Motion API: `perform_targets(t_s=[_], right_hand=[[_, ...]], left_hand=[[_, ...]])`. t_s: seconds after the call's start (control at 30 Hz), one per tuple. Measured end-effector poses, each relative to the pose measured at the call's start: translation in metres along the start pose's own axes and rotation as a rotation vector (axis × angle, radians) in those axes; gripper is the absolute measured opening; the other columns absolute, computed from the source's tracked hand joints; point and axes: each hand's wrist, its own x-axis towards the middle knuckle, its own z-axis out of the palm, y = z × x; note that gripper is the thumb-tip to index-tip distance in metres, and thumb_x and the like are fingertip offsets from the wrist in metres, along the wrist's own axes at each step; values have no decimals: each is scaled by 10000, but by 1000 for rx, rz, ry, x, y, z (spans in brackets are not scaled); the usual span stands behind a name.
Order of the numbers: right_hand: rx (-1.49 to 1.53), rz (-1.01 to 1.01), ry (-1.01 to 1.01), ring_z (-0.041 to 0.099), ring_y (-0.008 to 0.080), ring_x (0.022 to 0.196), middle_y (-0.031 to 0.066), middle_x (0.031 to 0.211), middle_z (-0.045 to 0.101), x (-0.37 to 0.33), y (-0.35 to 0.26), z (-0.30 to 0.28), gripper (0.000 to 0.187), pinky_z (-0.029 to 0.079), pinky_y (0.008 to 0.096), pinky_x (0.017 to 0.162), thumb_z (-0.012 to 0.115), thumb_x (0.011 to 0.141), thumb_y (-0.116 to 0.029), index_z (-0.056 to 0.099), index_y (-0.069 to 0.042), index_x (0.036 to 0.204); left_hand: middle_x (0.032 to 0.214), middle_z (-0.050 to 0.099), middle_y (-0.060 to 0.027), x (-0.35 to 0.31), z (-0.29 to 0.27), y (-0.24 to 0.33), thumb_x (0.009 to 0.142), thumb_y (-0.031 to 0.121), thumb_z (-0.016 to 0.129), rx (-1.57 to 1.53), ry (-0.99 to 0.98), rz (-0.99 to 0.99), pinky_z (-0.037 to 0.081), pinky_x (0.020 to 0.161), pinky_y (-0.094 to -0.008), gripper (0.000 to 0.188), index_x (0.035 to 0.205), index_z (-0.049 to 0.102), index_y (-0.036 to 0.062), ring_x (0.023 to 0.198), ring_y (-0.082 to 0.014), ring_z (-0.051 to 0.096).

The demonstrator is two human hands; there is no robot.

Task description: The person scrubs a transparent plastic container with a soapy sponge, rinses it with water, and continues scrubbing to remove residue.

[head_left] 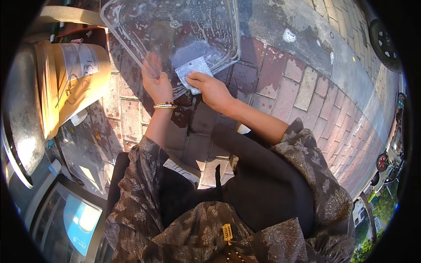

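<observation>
A clear plastic panel [197, 26] with rounded corners and a raised rim, perhaps a lid or shallow tray, is tilted up ahead of me, streaked with water and suds. My left hand [158, 87], a beaded bracelet at its wrist, grips the near left edge; its fingers show through the plastic and the thumb is on my side. In my right hand [215, 93] is a flat, silvery-grey scrubbing sponge [186, 70], pinched with the thumb on top. The sponge lies against the lower part of the panel, beside a patch of foam.
Left of me stands a yellow bucket [94, 72] by a dark metal vessel [24, 87]. A glass-fronted cabinet [57, 210] is at lower left. Wet brick paving [302, 94] runs under and right of the panel. At far right are a black wheel [383, 44] and parked vehicles.
</observation>
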Motion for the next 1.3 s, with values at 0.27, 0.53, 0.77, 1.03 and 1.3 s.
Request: perform_targets(t_s=[0.27, 0.53, 0.77, 1.03, 1.3], right_hand=[[-282, 57, 102, 613, 304, 1055, 104, 1129, 622, 3, 26, -36, 356, 510, 393, 882, 559, 782, 50, 639, -26, 1120], [-233, -9, 16, 626, 316, 1111, 110, 1163, 672, 10, 29, -33, 432, 514, 401, 938, 524, 787, 74, 659, -76, 1169], [-319, 43, 181, 599, 323, 1083, 126, 1172, 594, -3, 29, -18, 368, 520, 407, 881, 581, 770, 25, 612, -35, 1132], [-366, -113, 59, 610, 300, 1111, 96, 1197, 635, -1, 51, -35, 346, 500, 381, 938, 554, 822, -9, 628, -22, 1160], [-316, -47, -18, 370, 327, 1407, 158, 1480, 428, -11, 23, 4, 607, 325, 461, 1150, 505, 801, 87, 470, -29, 1395]], left_hand=[[1487, 423, -232, 0, -4, -8, 751, -200, 362, 1, 19, -12, 331, 1137, -433, 750, 1469, 352, 16, 1381, -347, 430], [1483, 417, -242, -10, -17, -24, 749, -240, 369, -67, 48, -51, 340, 1140, -399, 738, 1452, 356, -14, 1368, -335, 443], [1460, 480, -188, -8, -5, -9, 787, -233, 396, 1, 56, -137, 358, 1091, -339, 762, 1480, 376, 84, 1357, -282, 468], [1439, 509, -174, -14, -18, -28, 815, -214, 437, -32, 76, -154, 430, 1028, -333, 693, 1451, 416, 60, 1292, -278, 535], [1343, 592, -161, -4, -20, -34, 930, -65, 541, -67, 122, -287, 495, 957, -335, 504, 1413, 463, 56, 1215, -262, 592]])
